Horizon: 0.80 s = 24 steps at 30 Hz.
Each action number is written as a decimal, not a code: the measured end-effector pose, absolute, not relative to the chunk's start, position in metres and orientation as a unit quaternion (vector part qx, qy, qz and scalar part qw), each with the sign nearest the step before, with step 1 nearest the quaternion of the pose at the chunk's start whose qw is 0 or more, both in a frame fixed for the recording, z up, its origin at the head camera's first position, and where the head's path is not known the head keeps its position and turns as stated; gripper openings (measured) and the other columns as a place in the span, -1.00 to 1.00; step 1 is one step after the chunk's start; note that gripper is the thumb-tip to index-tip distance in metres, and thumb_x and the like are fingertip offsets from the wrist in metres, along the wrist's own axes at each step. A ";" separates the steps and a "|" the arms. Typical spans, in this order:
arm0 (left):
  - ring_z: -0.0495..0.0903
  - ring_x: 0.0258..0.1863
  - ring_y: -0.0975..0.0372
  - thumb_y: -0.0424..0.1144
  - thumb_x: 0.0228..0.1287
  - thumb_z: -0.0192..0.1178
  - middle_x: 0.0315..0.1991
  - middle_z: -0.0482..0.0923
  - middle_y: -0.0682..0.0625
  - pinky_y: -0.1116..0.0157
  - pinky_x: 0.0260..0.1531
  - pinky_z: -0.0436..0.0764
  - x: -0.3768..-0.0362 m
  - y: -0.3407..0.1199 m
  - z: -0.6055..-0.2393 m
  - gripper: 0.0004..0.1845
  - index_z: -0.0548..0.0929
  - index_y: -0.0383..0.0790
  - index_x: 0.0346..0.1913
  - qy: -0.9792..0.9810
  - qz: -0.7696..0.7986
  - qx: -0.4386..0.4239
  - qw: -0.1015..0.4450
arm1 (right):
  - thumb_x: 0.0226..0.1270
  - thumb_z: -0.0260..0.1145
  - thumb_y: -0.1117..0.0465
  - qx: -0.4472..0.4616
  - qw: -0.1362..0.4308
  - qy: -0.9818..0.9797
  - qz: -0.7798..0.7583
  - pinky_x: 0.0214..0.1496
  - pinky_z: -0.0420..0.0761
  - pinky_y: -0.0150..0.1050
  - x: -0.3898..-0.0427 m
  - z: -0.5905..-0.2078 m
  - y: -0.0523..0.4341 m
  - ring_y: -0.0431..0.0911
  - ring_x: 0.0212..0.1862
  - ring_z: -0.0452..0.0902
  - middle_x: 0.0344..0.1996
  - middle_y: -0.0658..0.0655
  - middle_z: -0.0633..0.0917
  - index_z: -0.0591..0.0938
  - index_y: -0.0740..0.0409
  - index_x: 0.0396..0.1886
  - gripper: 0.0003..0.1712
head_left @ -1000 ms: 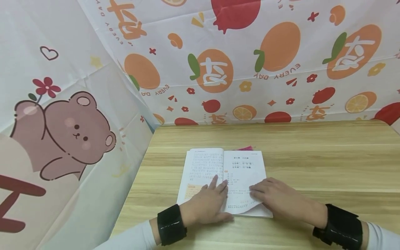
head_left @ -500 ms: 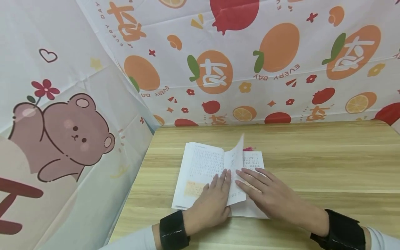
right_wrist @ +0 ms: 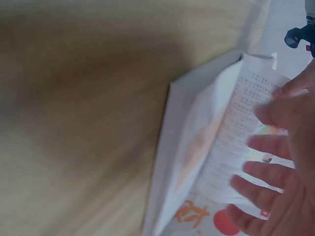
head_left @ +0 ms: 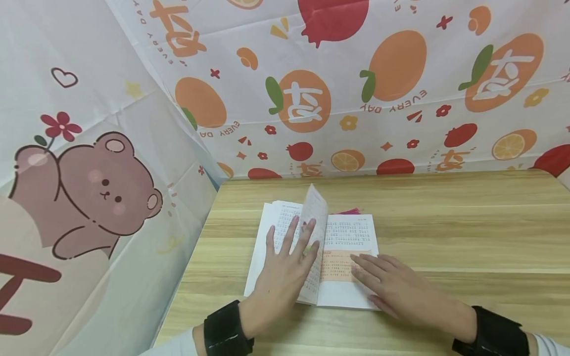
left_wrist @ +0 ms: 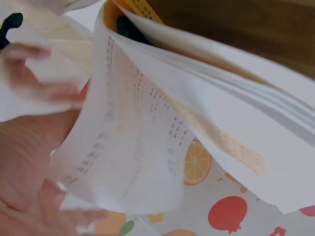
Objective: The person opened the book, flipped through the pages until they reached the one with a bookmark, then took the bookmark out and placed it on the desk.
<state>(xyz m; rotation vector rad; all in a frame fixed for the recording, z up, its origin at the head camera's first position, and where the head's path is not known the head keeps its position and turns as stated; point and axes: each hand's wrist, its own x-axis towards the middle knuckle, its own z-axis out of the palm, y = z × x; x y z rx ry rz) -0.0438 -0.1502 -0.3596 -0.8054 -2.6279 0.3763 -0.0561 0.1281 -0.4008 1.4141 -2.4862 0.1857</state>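
Observation:
An open book (head_left: 352,237) with printed text lies on the wooden table (head_left: 445,222). One page (head_left: 314,207) stands curved upright over the spine, leaning left. My left hand (head_left: 289,252) has spread, straight fingers against this page and the left side of the book. My right hand (head_left: 376,272) lies flat on the lower right page, fingers straight, next to an orange box of text. The left wrist view shows the curling page (left_wrist: 138,147) close up beside blurred fingers (left_wrist: 29,172). The right wrist view shows the book (right_wrist: 197,147) and my right fingers (right_wrist: 275,177).
Something pink (head_left: 349,211) pokes out from behind the book's far edge. A fruit-patterned cloth (head_left: 356,89) hangs behind the table and a bear-patterned cloth (head_left: 89,188) along its left side. Bare wood stretches to the right of the book.
A right-hand page has been lifted and swung left over the spine. My left hand moved up with fingers spread onto it. My right hand has dropped back flat on the newly shown right page.

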 end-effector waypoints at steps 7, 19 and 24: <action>0.44 0.36 -0.01 -0.27 0.14 0.38 0.32 0.53 -0.04 -0.18 0.37 0.27 -0.048 -0.158 -0.369 -0.56 0.69 -0.06 0.14 -0.930 0.144 -0.324 0.099 | 0.21 0.43 -0.19 0.473 0.046 -0.878 0.056 0.22 0.54 0.11 -0.054 -0.412 0.135 0.12 0.33 0.46 0.42 0.21 0.44 0.51 0.15 0.35 -0.18; 0.28 0.48 -0.05 -0.25 0.35 0.16 0.47 0.34 0.03 -0.06 0.33 0.41 -0.051 -0.161 -0.376 -0.52 0.56 0.04 0.33 -0.931 0.064 -0.346 -0.101 | 0.19 0.40 -0.28 0.448 -0.011 -0.890 0.083 0.14 0.58 0.14 -0.063 -0.408 0.139 0.13 0.26 0.52 0.35 0.20 0.51 0.57 0.12 0.28 -0.20; 0.32 0.45 -0.07 -0.19 0.38 0.19 0.47 0.36 0.00 -0.07 0.31 0.43 -0.050 -0.160 -0.373 -0.54 0.56 0.00 0.33 -0.930 0.063 -0.348 -0.102 | 0.22 0.36 -0.31 0.445 -0.035 -0.890 0.089 0.13 0.59 0.16 -0.066 -0.405 0.139 0.14 0.27 0.52 0.35 0.20 0.51 0.58 0.07 0.27 -0.24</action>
